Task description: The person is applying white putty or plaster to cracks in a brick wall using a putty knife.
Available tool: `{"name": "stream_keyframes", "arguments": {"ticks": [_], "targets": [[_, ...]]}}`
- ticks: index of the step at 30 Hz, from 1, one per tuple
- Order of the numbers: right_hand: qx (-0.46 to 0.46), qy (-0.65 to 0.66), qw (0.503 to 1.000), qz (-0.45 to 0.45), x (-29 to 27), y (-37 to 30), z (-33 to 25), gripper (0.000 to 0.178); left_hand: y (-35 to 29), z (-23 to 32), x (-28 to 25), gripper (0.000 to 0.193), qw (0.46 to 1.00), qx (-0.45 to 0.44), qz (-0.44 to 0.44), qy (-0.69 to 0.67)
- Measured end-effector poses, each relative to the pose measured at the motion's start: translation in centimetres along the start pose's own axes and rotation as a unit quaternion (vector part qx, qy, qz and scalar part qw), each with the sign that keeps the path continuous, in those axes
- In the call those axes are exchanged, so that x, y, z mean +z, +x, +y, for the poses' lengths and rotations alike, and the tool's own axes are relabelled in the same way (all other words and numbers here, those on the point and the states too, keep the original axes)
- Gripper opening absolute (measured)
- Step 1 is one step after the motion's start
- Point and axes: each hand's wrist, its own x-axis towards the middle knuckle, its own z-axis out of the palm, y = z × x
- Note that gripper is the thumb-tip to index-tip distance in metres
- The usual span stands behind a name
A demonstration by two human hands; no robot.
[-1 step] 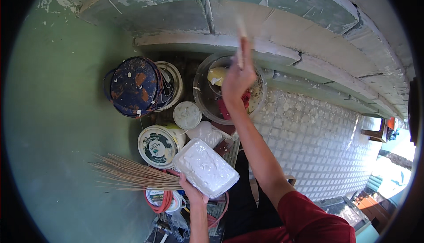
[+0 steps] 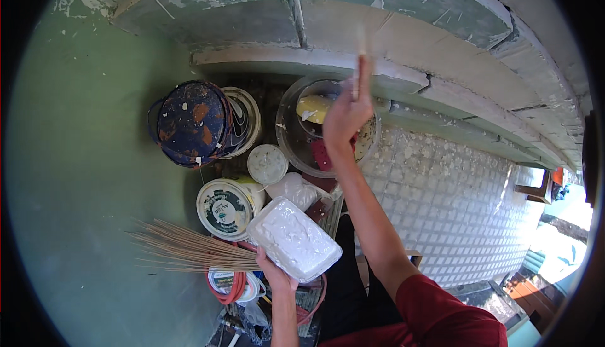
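A green wall (image 2: 82, 177) fills the nine o'clock side of the view, its paint patchy near the top. From twelve to three o'clock runs a stepped ledge (image 2: 403, 38) of grey-green plaster with pale filler smeared over its joints and edges. Below that, at about four o'clock, lies a floor of small pale tiles (image 2: 454, 202), speckled with white.

At the centre stands a cluster of containers. The largest is a dark blue bucket (image 2: 189, 123) with rust-coloured and white spatters, at ten o'clock from the centre. Touching it on the right is a white tub (image 2: 246, 120) seen edge-on. At one o'clock from the centre sits a clear round basin (image 2: 296, 133) with a yellow lump and something red inside. Just below is a small white round lid (image 2: 267, 163), and under that a paint can (image 2: 225, 207) with a printed dark label on top. A bundle of thin brown broom sticks (image 2: 183, 249) fans out toward eight o'clock.

The left hand (image 2: 277, 277), at six o'clock, is closed under the edge of a rectangular white tray (image 2: 293, 238) filled with white paste, holding it tilted above the cans. The right hand (image 2: 345, 117), raised toward twelve o'clock on a red-sleeved arm, is clamped on the handle of a paintbrush (image 2: 362, 63), whose pale tip touches the ledge above the basin.
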Motion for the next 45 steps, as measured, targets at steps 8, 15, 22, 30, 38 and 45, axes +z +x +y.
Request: {"name": "stream_keyframes", "arguments": {"ticks": [8, 15, 22, 30, 38, 45], "targets": [[-0.019, -0.076, 0.996, -0.042, 6.0, -0.9, 1.3, 0.059, -0.3, -0.1, 0.7, 0.056, 0.999, 0.001, 0.020, -0.039], [-0.057, 0.016, 0.994, -0.095, 2.0, -0.9, -0.1, 0.068, -0.4, 0.4, 0.3, 0.054, 0.999, 0.004, 0.025, -0.037], [0.002, -0.014, 1.000, 0.011, 1.5, 4.0, -2.8, 0.064, -0.6, -0.1, 0.5, 0.058, 0.999, -0.004, 0.018, -0.033], [-0.129, -0.037, 0.987, -0.093, 4.0, 1.6, -3.9, 0.074, -0.4, -0.3, 0.3, 0.066, 1.000, -0.012, 0.001, 0.004], [0.066, 0.065, 0.995, 0.022, -0.7, 5.1, -4.4, 0.050, -0.4, -0.6, 0.7, 0.057, 0.999, -0.019, -0.009, -0.049], [-0.081, -0.058, 0.993, -0.066, 5.7, 1.5, -3.8, 0.077, -0.6, -0.7, 0.9, 0.058, 0.999, -0.021, -0.001, -0.031]]}}
